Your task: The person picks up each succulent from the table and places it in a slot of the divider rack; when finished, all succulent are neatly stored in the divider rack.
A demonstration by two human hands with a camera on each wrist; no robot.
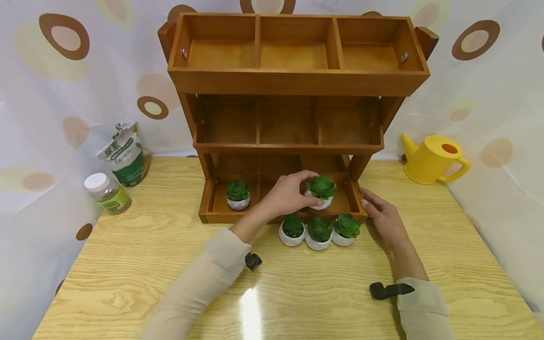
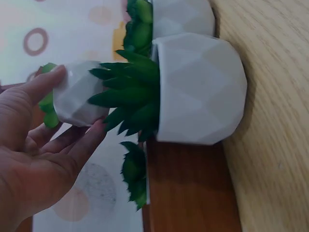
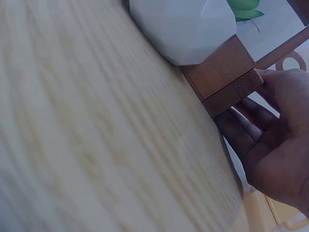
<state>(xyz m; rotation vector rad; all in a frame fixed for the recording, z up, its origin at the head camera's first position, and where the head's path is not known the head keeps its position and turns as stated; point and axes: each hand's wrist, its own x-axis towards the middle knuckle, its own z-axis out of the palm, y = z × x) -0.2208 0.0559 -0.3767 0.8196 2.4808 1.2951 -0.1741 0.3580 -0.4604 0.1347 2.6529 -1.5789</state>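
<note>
My left hand (image 1: 290,191) pinches a small white faceted pot with a green artificial succulent (image 1: 321,186), thumb on one side and fingers on the other. The potted plant is at the right compartment of the wooden rack's (image 1: 297,84) bottom tier; whether its base touches down is hidden. With its fingers fairly straight, my right hand (image 1: 384,221) touches the rack's lower right side, also seen as a wooden edge (image 3: 231,87) in the right wrist view. Another potted succulent (image 1: 238,194) sits in the bottom left compartment. Three more potted succulents (image 1: 318,233) stand on the table before the rack.
A yellow watering can (image 1: 433,159) stands right of the rack. At the left are a green-and-white pouch (image 1: 125,158) and a clear jar with a white lid (image 1: 108,192). Patterned cloth hangs behind the wood-grain table (image 1: 306,297).
</note>
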